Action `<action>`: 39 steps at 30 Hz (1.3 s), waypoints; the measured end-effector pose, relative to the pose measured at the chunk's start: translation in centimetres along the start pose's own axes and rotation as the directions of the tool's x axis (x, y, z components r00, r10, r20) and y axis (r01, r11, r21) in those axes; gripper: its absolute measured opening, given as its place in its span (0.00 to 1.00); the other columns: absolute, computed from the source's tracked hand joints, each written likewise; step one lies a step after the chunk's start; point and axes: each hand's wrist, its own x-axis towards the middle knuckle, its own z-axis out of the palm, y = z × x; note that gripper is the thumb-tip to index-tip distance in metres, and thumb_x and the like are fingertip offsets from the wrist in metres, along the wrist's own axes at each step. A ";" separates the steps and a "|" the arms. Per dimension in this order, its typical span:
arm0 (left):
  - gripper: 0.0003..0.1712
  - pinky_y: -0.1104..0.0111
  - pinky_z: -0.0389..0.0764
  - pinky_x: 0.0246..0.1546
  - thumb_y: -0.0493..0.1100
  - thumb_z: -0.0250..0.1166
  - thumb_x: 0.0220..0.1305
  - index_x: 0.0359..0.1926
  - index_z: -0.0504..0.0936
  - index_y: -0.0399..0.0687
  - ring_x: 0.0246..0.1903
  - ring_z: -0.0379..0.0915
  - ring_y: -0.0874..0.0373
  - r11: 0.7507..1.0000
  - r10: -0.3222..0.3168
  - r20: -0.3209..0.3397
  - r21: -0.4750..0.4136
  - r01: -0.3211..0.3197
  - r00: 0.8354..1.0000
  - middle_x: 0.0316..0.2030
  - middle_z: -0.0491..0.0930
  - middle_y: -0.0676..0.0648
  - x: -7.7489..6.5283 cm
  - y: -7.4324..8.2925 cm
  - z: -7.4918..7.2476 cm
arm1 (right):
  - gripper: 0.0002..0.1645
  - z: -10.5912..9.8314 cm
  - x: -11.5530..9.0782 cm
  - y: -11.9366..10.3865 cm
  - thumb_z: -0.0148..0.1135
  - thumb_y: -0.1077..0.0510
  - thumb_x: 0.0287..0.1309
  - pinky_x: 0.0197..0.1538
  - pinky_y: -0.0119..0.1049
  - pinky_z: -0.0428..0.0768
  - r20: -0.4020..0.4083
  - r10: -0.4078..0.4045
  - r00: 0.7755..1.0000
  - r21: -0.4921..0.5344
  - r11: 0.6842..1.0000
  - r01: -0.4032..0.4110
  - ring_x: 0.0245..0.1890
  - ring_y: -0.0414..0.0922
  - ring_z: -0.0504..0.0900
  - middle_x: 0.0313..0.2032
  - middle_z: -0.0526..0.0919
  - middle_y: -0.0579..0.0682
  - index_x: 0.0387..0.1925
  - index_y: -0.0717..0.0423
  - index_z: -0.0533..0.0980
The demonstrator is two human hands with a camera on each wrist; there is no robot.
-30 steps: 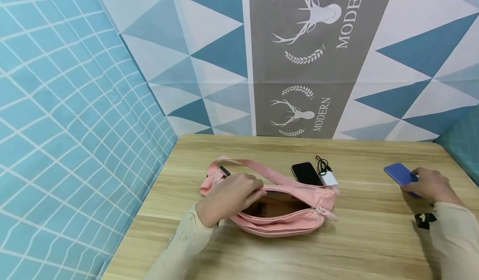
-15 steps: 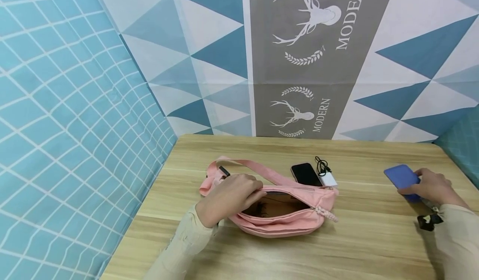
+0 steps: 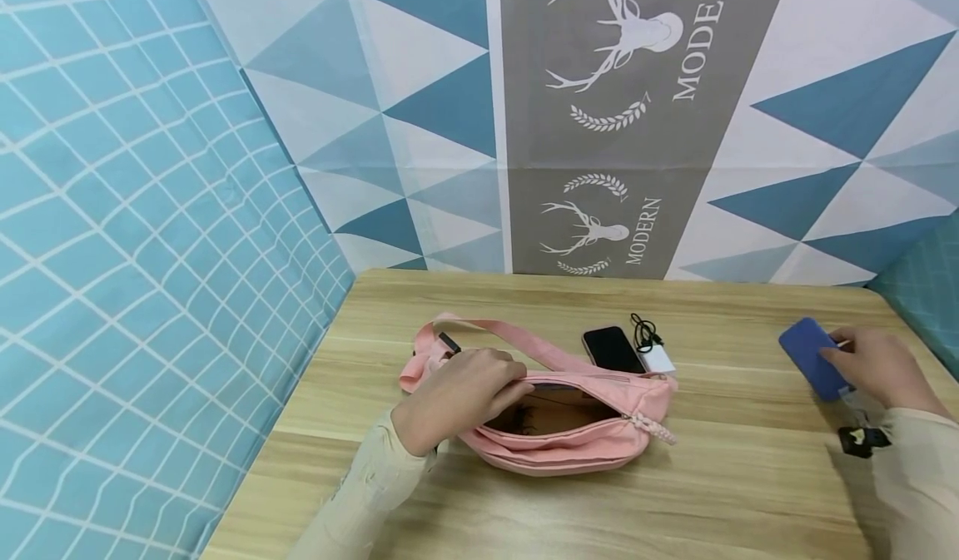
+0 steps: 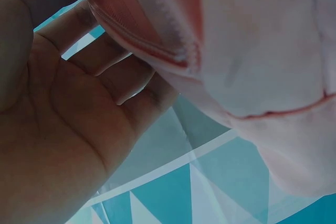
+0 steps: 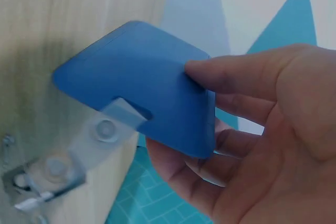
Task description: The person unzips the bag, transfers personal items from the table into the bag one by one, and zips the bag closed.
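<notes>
In the head view a pink waist bag [image 3: 577, 452] lies on the wooden table with its zip opening gaping. My left hand [image 3: 468, 389] pinches the rim of that opening between thumb and fingers; the left wrist view shows the zip edge [image 4: 142, 48] at the fingertips. Over the table's right side, my right hand [image 3: 887, 364] grips a flat blue case [image 3: 812, 359] with rounded corners. In the right wrist view the thumb presses the case's face [image 5: 142, 77] and fingers curl behind it. A clear snap strap [image 5: 107, 129] with a metal piece [image 5: 44, 179] hangs from the case.
Behind the bag lie a black phone [image 3: 613, 349] and a white charger [image 3: 658, 359] with a coiled black cable [image 3: 646, 333]. The bag's pink strap [image 3: 517, 335] loops behind it. Patterned cloth walls [image 3: 419, 127] border the table's back and left.
My right hand has turned the blue case more upright, and its clear strap now shows below it. The left hand and the bag have stayed in place.
</notes>
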 end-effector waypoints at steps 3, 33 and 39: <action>0.20 0.74 0.67 0.26 0.47 0.58 0.73 0.21 0.69 0.58 0.20 0.63 0.67 1.000 0.002 -0.004 -0.001 -0.002 1.000 0.18 0.65 0.59 0.0 0.0 0.0 | 0.22 -0.5 -0.1 -0.6 0.60 0.66 0.58 0.26 0.54 0.78 -0.012 0.000 1.000 0.013 1.000 0.000 0.27 0.66 0.79 0.33 0.78 0.77 0.44 0.87 0.71; 0.21 0.74 0.66 0.24 0.52 0.57 0.74 0.20 0.69 0.59 0.18 0.60 0.67 1.000 -0.008 -0.005 -0.025 0.008 1.000 0.16 0.64 0.60 -0.1 -0.2 0.3 | 0.17 -5.3 -3.5 -10.5 0.64 0.68 0.60 0.28 0.60 0.78 -0.284 -0.151 0.947 0.044 0.984 0.171 0.30 0.68 0.80 0.35 0.79 0.76 0.46 0.80 0.74; 0.22 0.73 0.66 0.24 0.53 0.55 0.75 0.20 0.69 0.59 0.18 0.60 0.67 1.000 -0.003 -0.004 -0.012 0.003 1.000 0.16 0.64 0.60 0.0 -0.2 0.4 | 0.17 -6.7 -5.3 -14.3 0.67 0.68 0.56 0.25 0.55 0.78 -0.362 -0.252 0.897 -0.008 0.963 0.268 0.26 0.64 0.81 0.32 0.82 0.71 0.44 0.78 0.77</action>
